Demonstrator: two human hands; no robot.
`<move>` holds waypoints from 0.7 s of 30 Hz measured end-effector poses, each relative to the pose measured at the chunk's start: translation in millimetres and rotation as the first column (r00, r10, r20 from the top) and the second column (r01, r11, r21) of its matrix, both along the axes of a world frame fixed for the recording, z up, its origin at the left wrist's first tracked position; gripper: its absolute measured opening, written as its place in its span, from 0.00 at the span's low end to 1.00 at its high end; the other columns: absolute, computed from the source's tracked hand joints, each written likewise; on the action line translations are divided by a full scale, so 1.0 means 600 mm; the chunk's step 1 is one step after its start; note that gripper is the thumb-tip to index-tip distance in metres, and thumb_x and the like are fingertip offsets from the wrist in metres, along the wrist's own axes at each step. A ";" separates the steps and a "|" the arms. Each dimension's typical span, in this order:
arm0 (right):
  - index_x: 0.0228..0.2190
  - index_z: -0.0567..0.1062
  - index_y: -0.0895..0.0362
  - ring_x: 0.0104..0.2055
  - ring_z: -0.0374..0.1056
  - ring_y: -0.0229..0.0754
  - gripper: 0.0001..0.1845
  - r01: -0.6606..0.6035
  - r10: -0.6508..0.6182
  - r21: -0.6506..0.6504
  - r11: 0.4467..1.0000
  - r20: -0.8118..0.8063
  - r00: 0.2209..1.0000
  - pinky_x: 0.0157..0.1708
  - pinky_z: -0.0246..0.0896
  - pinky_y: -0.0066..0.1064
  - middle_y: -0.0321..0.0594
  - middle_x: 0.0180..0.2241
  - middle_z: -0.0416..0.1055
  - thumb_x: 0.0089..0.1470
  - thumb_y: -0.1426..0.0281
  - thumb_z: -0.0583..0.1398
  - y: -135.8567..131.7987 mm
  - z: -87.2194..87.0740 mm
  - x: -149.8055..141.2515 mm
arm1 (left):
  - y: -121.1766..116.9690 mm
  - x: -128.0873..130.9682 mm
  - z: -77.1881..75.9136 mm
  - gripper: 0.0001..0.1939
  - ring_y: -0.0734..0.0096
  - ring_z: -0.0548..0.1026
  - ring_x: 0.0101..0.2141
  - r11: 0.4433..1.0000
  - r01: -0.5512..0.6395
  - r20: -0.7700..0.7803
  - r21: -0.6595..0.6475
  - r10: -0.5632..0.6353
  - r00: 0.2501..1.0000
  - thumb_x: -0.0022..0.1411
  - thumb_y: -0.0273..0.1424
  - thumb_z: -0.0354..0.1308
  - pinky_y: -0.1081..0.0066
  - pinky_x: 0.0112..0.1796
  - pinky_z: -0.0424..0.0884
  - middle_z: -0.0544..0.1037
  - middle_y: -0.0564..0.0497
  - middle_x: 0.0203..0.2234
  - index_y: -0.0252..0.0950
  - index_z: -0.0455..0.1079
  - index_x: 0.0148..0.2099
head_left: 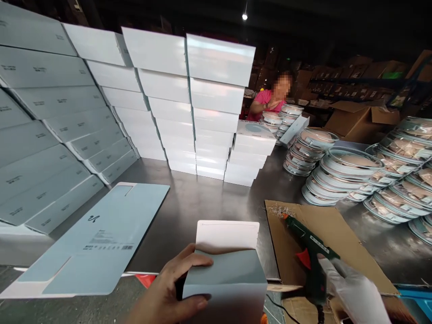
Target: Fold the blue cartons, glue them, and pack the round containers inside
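My left hand (pixel 170 290) grips a grey-blue carton (pixel 226 279) at the bottom centre, thumb and fingers wrapped around its left side. The carton stands upright with its white top flap (pixel 227 236) raised. My right hand (pixel 354 292), in a white glove, is closed around the handle of a green glue gun (pixel 308 252) with a red trigger. The gun's nozzle points up and left over a sheet of brown cardboard (pixel 337 234) lying on the metal table (pixel 209 198).
Flat unfolded cartons (pixel 97 243) lie at the left. Tall stacks of white boxes (pixel 189 103) fill the back and left. Piles of round plastic-wrapped items (pixel 340 173) crowd the right. A person in a pink top (pixel 268 101) sits behind the table.
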State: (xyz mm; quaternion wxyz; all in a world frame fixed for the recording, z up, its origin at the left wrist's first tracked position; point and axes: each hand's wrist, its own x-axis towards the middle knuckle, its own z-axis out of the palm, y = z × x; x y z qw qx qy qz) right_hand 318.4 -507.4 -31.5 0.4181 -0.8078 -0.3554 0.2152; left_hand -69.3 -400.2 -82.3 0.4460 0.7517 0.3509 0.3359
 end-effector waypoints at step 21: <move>0.63 0.67 0.34 0.66 0.65 0.50 0.37 -0.876 0.838 0.218 0.429 0.267 0.477 0.62 0.65 0.40 0.41 0.64 0.65 0.58 0.73 0.67 0.047 -0.013 -0.156 | 0.003 0.001 0.021 0.14 0.55 0.74 0.50 0.997 0.079 0.070 -0.024 -0.077 0.995 0.68 0.47 0.61 0.59 0.52 0.76 0.73 0.44 0.46 0.47 0.81 0.45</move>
